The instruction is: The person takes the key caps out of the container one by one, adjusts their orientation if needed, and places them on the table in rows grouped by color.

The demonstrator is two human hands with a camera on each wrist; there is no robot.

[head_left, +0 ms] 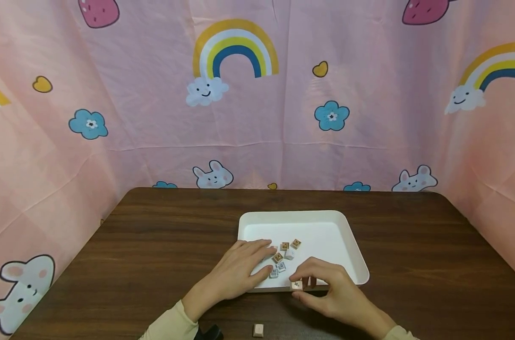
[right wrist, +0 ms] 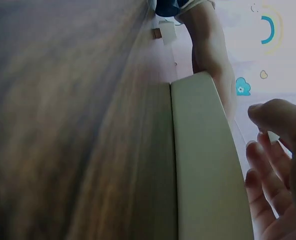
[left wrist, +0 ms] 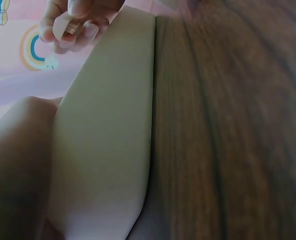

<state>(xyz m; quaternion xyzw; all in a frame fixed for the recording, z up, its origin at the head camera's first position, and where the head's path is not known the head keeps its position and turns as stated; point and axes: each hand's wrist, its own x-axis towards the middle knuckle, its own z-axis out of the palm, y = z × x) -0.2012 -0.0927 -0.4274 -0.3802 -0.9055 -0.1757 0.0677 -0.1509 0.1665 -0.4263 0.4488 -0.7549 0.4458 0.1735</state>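
Note:
Over the front edge of the white tray (head_left: 325, 231), my right hand (head_left: 325, 288) pinches a small cream keycap (head_left: 296, 285) between thumb and fingertips. In the left wrist view this keycap (left wrist: 63, 25) shows its hollow underside. My left hand (head_left: 240, 269) reaches over the tray's left front corner, fingers spread and extended, fingertips among the loose keycaps. Several keycaps lie in the tray, some showing brown undersides (head_left: 296, 243), others pale printed faces (head_left: 281, 267). The left fingers partly cover those farthest left.
A single cream keycap (head_left: 258, 330) stands on the dark wooden table (head_left: 176, 226) near its front, beside a black object (head_left: 210, 333) at the left sleeve. A pink patterned curtain (head_left: 249, 127) hangs behind the table and along both sides.

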